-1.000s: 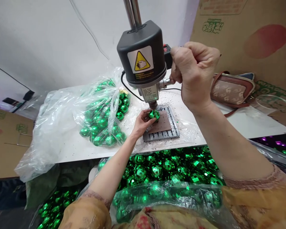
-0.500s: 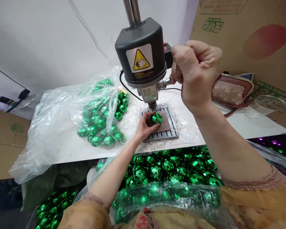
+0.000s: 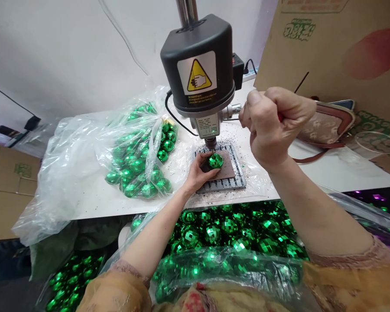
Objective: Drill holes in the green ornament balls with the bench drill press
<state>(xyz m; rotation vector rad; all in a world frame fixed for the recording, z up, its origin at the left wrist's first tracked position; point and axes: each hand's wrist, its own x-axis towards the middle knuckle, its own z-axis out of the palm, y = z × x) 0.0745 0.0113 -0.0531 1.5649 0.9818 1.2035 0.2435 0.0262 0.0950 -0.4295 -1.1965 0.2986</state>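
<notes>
My left hand point(image 3: 199, 173) grips a shiny green faceted ball point(image 3: 216, 160) between thumb and fingers. The ball sits on a brown pad point(image 3: 228, 167) over the slotted metal base point(image 3: 239, 180) of a small drill press point(image 3: 198, 73). Just above the ball is the press's chuck point(image 3: 210, 142); I cannot tell whether the bit touches the ball. My right hand point(image 3: 274, 123) is closed around the feed lever, right of the press head. Most of the lever is hidden by my fingers, and a thin dark rod point(image 3: 301, 82) shows behind them.
A clear plastic bag point(image 3: 84, 143) with several green balls point(image 3: 136, 164) lies left on the white table point(image 3: 97, 208). More green balls point(image 3: 214, 234) fill a bag at the table's front edge. Right stand a purse point(image 3: 331, 125), a clear cup point(image 3: 377, 143) and a cardboard box point(image 3: 338, 65).
My right hand has moved down and slightly right with the lever, and a thin rod has come into view behind it. My left hand and the ball stay on the pad.
</notes>
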